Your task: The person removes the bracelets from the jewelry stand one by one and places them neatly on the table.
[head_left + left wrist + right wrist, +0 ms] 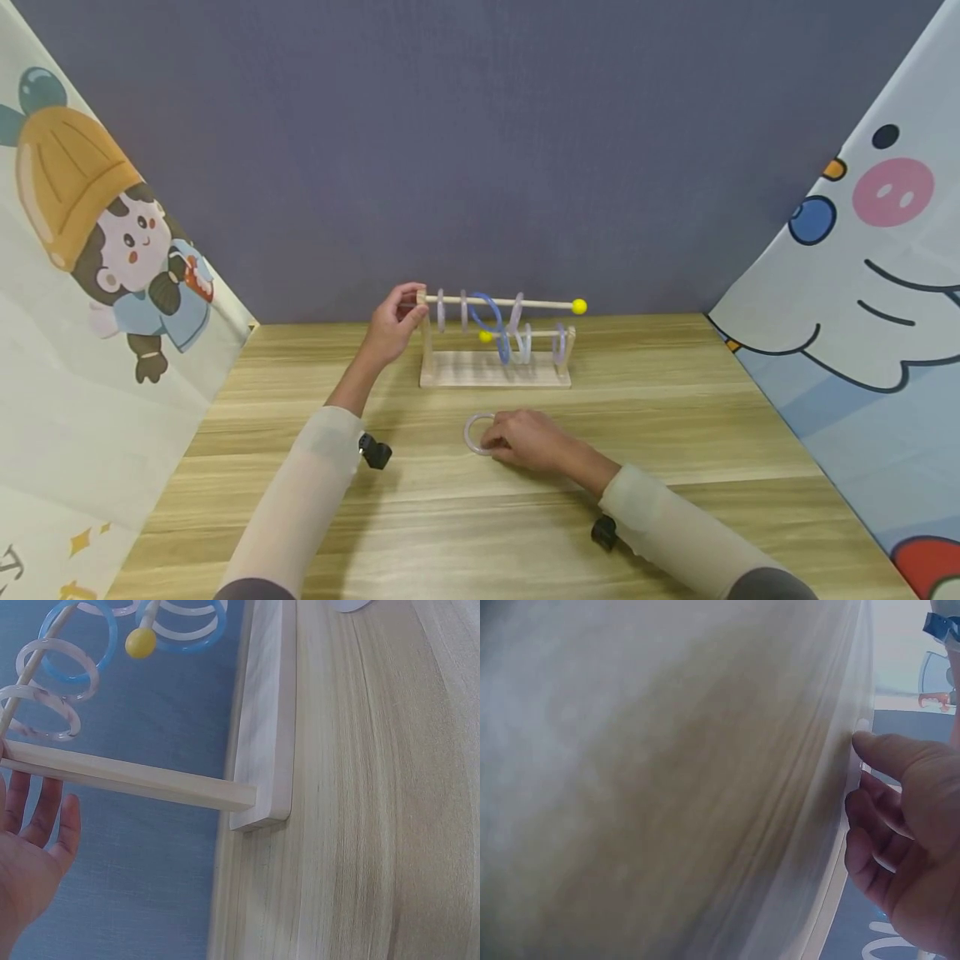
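A wooden ring stand (495, 371) has two posts, each with a rod ending in a yellow ball. My left hand (393, 325) grips the top of its left post (135, 780), thumb in front and fingers behind. Pale rings (58, 671) and a blue ring (487, 310) hang on the upper rod; another blue ring (503, 346), a white ring and a lilac ring (559, 345) hang on the lower one. In front of the stand, my right hand (528, 439) pinches the right side of a pale translucent ring (468, 435) at the tabletop. Fingers cover part of that ring.
The wood-grain table (450, 517) runs back to a dark blue-grey panel (495, 150). Printed cartoon panels stand at the left (82, 333) and right (847, 350). Small black devices (375, 451) sit at both wrists.
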The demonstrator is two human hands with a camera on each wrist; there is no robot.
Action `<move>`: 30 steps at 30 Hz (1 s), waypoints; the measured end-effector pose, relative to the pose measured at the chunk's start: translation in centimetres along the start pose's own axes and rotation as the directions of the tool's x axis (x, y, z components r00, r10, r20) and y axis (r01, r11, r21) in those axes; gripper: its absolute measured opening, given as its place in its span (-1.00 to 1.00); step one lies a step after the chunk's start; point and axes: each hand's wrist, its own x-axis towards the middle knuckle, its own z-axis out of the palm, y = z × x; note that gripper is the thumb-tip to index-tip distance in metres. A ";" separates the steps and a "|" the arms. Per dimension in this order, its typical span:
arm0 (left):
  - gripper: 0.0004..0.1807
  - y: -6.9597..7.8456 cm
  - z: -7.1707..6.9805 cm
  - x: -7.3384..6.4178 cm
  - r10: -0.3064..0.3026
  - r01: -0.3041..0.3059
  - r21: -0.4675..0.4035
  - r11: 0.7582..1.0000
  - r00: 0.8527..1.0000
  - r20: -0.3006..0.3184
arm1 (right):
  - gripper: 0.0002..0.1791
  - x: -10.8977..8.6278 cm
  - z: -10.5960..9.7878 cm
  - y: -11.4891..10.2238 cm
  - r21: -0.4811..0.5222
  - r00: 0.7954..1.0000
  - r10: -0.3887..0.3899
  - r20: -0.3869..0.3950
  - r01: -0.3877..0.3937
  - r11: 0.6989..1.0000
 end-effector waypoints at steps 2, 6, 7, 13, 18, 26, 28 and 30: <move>-0.55 0.0 0.0 0.0 -0.004 0.004 -0.002 1.000 1.000 0.004 | -0.85 0.1 0.0 0.0 -0.009 1.000 0.024 -0.002 -0.024 1.000; -0.55 0.1 0.0 -0.1 -0.005 0.005 -0.005 1.000 1.000 0.007 | -0.82 0.2 -0.5 0.1 -0.010 0.996 0.084 -0.011 -0.084 0.996; -0.55 0.0 0.0 -0.1 -0.005 0.005 -0.002 1.000 1.000 0.008 | -0.81 0.3 -0.7 0.2 -0.010 0.995 0.096 -0.020 -0.096 0.995; -0.54 -2.5 0.3 0.8 0.014 -0.014 -0.016 1.000 1.000 -0.005 | -0.76 0.7 -2.5 0.2 -0.019 0.985 0.105 -0.139 -0.109 0.994; -0.52 -3.7 0.3 1.2 0.020 -0.020 0.006 1.000 1.000 -0.016 | -0.75 0.9 -3.7 0.3 -0.034 0.965 0.130 -0.230 -0.141 0.989; -0.51 -3.6 0.3 1.1 0.008 -0.008 -0.003 1.000 1.000 -0.013 | -0.81 1.5 -4.8 0.7 0.084 0.896 0.268 -0.354 -0.255 0.963; -0.52 -3.4 0.3 1.1 0.000 0.000 -0.011 1.000 1.000 -0.008 | -0.83 1.6 -5.0 0.9 0.108 0.872 0.288 -0.396 -0.267 0.958; -0.52 -2.7 0.3 0.9 -0.002 0.002 -0.015 1.000 1.000 -0.001 | -0.86 1.7 -5.3 1.0 0.120 0.850 0.288 -0.441 -0.262 0.958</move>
